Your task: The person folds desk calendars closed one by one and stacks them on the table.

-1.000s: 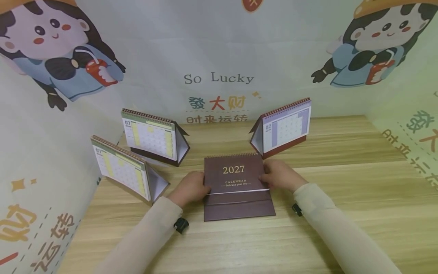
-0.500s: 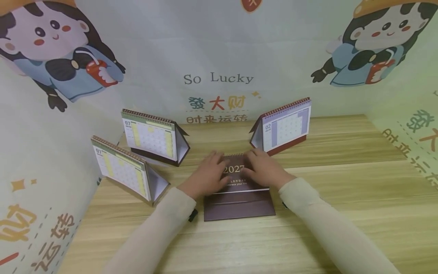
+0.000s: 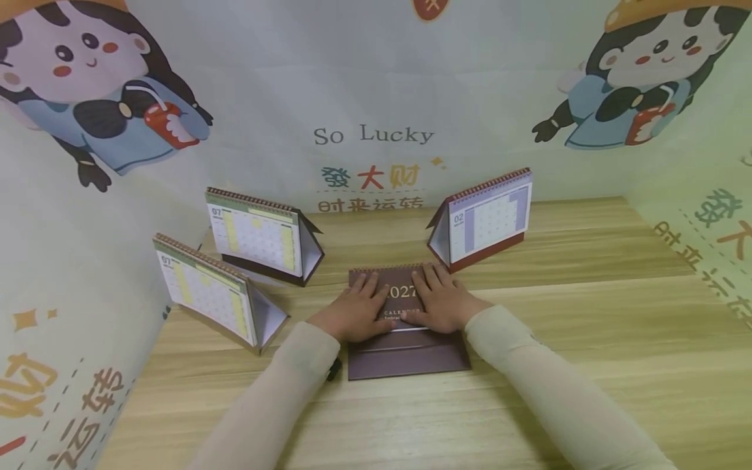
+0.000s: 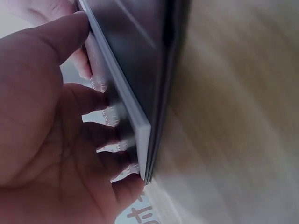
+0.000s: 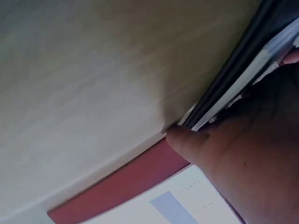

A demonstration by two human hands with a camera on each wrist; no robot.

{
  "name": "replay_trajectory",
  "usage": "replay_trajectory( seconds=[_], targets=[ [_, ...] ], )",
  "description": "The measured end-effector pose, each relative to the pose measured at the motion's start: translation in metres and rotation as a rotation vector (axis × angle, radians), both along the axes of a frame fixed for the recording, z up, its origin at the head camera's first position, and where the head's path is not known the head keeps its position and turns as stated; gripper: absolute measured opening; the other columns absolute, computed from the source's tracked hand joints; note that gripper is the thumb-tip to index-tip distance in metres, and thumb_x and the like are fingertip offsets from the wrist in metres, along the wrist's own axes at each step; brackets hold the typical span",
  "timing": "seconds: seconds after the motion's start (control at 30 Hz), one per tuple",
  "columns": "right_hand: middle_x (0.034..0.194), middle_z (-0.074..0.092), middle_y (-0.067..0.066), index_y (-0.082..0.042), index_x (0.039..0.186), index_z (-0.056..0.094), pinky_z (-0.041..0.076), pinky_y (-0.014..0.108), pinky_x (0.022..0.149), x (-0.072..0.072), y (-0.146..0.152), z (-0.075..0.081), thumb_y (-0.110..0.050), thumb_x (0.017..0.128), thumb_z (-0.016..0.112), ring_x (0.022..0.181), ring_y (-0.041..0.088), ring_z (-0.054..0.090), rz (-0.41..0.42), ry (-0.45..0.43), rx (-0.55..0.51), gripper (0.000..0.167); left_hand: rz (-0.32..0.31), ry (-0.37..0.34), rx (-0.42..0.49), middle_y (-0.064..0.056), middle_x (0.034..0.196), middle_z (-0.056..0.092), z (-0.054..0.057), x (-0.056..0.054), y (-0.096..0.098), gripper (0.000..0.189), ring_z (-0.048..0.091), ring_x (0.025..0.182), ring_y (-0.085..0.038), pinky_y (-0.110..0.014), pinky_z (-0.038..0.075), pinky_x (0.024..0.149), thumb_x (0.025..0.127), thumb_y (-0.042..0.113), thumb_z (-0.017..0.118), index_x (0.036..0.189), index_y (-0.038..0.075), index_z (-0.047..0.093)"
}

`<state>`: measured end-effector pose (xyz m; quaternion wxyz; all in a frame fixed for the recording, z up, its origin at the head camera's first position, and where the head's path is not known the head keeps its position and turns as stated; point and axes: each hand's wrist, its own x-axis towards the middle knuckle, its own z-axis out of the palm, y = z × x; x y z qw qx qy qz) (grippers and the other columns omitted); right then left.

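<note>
A dark maroon desk calendar (image 3: 405, 362) with gold "2027" lettering lies flat on the wooden table, its spiral binding toward the back. My left hand (image 3: 358, 310) rests spread on the left part of its cover, fingers pointing away. On the right part of the cover lies my right hand (image 3: 443, 300), also with its fingers spread. In the left wrist view, the fingertips (image 4: 128, 186) reach to the edge of the calendar's white page block (image 4: 133, 109). The right wrist view has a finger of the right hand (image 5: 233, 154) at the calendar's side edge.
Behind on the right stands a tent calendar (image 3: 490, 219) with a red base. Two tent calendars with yellow-and-green pages, a rear one (image 3: 258, 235) and a nearer one (image 3: 205, 287), stand on the left. A printed cloth backdrop (image 3: 376, 78) surrounds the wooden table (image 3: 587, 365).
Both hands have moved from the sides of the flat calendar inward onto its cover, and their fingers have straightened. The calendar stays where it was.
</note>
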<state>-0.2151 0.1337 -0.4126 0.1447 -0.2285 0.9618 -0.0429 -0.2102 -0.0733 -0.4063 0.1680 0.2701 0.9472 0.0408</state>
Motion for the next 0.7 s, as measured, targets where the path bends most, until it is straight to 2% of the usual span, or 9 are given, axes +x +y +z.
replay_trajectory(
  seconds=[0.17, 0.37, 0.6, 0.7],
  targets=[
    [0.161, -0.003, 0.028, 0.002, 0.157, 0.008, 0.016, 0.062, 0.114, 0.0004, -0.0020, -0.0001, -0.062, 0.099, 0.041, 0.148, 0.044, -0.005, -0.007, -0.042, 0.005, 0.092, -0.005, -0.017, -0.014, -0.022, 0.163, 0.004, -0.0004, 0.0004, -0.0013, 0.080, 0.001, 0.148, -0.041, -0.056, 0.016, 0.117, 0.100, 0.055, 0.047, 0.157, 0.005, 0.022],
    [0.161, -0.004, 0.028, 0.002, 0.157, 0.008, 0.014, 0.063, 0.114, 0.0009, -0.0041, -0.0001, -0.061, 0.099, 0.042, 0.148, 0.044, -0.006, -0.011, -0.048, 0.003, 0.092, -0.001, -0.051, -0.032, -0.021, 0.163, -0.003, -0.0032, 0.0002, -0.0026, 0.081, -0.006, 0.148, -0.040, -0.056, 0.011, 0.117, 0.101, 0.054, 0.045, 0.158, 0.005, 0.015],
    [0.161, -0.005, 0.027, 0.000, 0.158, 0.006, 0.014, 0.062, 0.115, -0.0003, -0.0007, -0.0063, -0.064, 0.099, 0.037, 0.148, 0.042, -0.008, -0.016, -0.042, 0.039, 0.092, -0.002, -0.051, -0.017, -0.023, 0.163, 0.000, 0.0001, 0.0022, 0.0019, 0.079, -0.003, 0.148, -0.041, -0.055, 0.012, 0.118, 0.102, 0.052, 0.046, 0.158, 0.004, 0.018],
    [0.161, -0.003, 0.028, 0.002, 0.157, 0.009, 0.014, 0.064, 0.114, 0.0004, -0.0005, -0.0072, -0.064, 0.099, 0.039, 0.148, 0.044, -0.006, -0.010, -0.027, 0.014, 0.093, 0.015, -0.061, -0.011, -0.021, 0.163, 0.000, 0.0011, 0.0038, 0.0023, 0.079, -0.003, 0.149, -0.039, -0.054, 0.011, 0.118, 0.101, 0.052, 0.047, 0.158, 0.005, 0.018]
  ],
)
